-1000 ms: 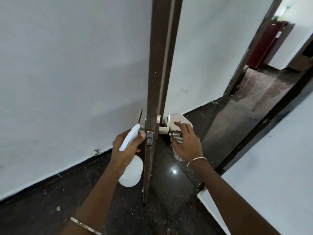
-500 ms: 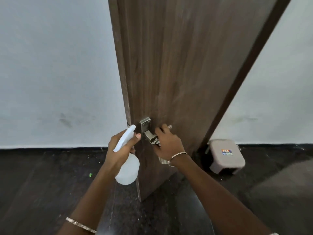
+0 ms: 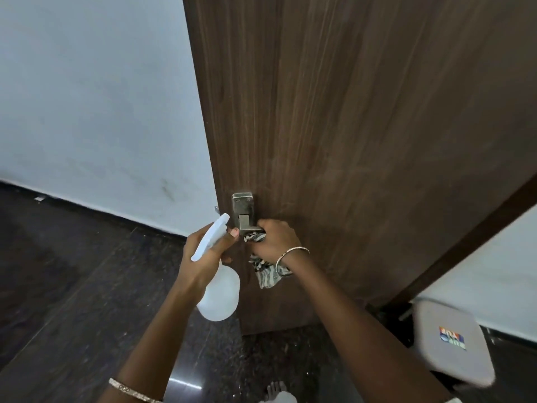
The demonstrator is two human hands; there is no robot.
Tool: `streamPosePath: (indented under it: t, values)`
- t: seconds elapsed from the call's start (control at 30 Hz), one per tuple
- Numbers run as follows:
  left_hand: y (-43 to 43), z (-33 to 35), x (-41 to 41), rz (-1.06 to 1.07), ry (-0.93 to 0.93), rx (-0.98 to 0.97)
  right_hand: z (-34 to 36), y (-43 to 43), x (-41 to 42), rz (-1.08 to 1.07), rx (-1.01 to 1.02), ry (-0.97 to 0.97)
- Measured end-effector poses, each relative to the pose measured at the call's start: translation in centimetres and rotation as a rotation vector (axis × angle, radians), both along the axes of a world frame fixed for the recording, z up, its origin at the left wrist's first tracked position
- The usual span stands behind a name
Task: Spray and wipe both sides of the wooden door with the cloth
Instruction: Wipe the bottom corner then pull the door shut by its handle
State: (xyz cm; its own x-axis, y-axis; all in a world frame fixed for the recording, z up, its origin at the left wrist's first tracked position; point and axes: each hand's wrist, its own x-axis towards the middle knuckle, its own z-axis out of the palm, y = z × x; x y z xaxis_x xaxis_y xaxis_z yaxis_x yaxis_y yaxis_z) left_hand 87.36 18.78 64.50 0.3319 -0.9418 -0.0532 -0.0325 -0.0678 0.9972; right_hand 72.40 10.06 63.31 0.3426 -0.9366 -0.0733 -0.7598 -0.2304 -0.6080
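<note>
- The wooden door (image 3: 363,126) fills the upper right of the view, its dark grained face turned toward the camera and its free edge running down the middle of the frame.
- A metal door handle (image 3: 243,209) sits low on that face, just beside the free edge, with a screwed plate above and a lever pointing right.
- The right hand (image 3: 276,239) is curled round the lever. The back of the hand hides the fingertips.
- The striped cloth (image 3: 268,274) is bunched in that same grip. One tuft shows beside the lever and the rest hangs below the wrist, against the door.
- The left hand (image 3: 209,251) grips the white spray bottle (image 3: 220,298) by its neck, fingers wrapped close together, one fingertip lying by the nozzle.
- The nozzle points up at the handle plate and nearly touches it. The round body of the bottle hangs below the hand, in front of the door's lower edge.
- A thin bangle (image 3: 292,255) circles the right wrist and a patterned bracelet (image 3: 130,391) the left forearm.
- A pale wall (image 3: 87,112) stands behind the door's free edge, meeting the dark floor (image 3: 72,301) along a black skirting line.
- A dark door frame (image 3: 465,248) slants along the door's right side.
- A pale lidded bin (image 3: 453,341) with a coloured sticker stands on the floor at the foot of the frame, close to the door's lower right corner.
- Bare toes (image 3: 276,389) show at the bottom edge.
</note>
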Motion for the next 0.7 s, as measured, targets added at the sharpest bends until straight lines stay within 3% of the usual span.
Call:
streamPosePath:
  t: [0.27,0.7]
  values:
    - [-4.9,1.3,-0.1,0.114,-0.021,-0.028,0.0,-5.1,1.1,0.087,0.027,-0.011]
    - [-5.1,3.4,-3.9,0.459,-0.049,0.045,-1.5,-7.1,1.2,0.139,0.131,-0.243]
